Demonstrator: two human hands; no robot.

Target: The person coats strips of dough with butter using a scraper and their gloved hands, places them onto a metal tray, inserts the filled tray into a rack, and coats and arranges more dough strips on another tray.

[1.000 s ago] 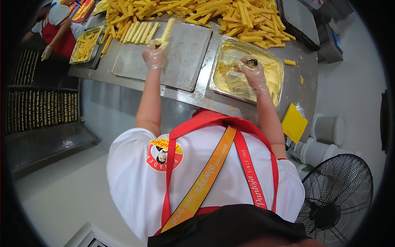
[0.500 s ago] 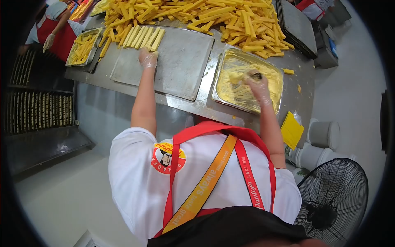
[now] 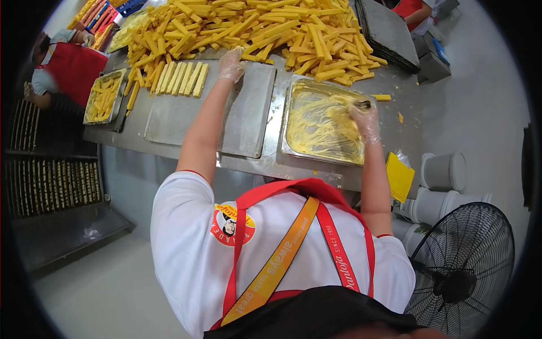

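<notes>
Yellow sticks in a big heap, far side cut off by the top of the frame. Left hand, clear-gloved, at the heap's near edge; fingers mostly hidden by the back of the hand, can't tell if open or pinching a stick. Right hand, also gloved, closed around a dark-ended tool; rest of tool hard to make out. Person upper right cut off; co-worker at left partly lost in the dark lens rim.

Around: stacked dark trays right of heap, small pan of sticks to its left, loaded rack far left, black fan lower right, white bucket and yellow card by the table. Left forearm crosses the metal sheet, blocking part of it.

Row of coated sticks on the sheet, left of left hand. Right hand at right side of cream pan; heap lies ahead of both hands
</notes>
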